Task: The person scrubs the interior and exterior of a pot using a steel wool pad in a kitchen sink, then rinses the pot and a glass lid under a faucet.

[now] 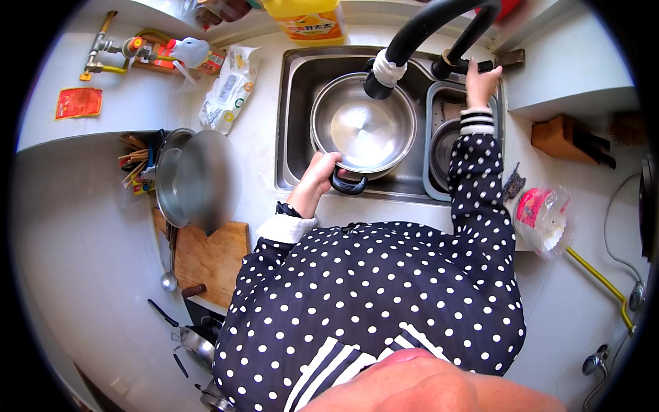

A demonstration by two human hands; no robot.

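Observation:
A stainless steel pot (329, 118) sits in the large basin of the metal sink (298, 67). My left hand (320, 176) grips its near rim beside the black handle (349, 184). Above the pot's far side hangs the black faucet spout (380, 86), its end wrapped in white material. My right hand (481, 88) is at the black faucet lever (485, 66), thumb and fingers around it. Whether there is water in the pot, I cannot tell. Below my right forearm, a grey plastic basket (429, 159) holds a metal bowl (444, 149), partly hidden by the sleeve.
Left of the sink lie a wipes packet (229, 92) and a glass lid (177, 175); a wooden cutting board (211, 257) is nearer. A yellow jug (309, 20) stands behind. On the right are a knife block (556, 139), a scouring pad (514, 183) and a plastic-wrapped package (543, 219).

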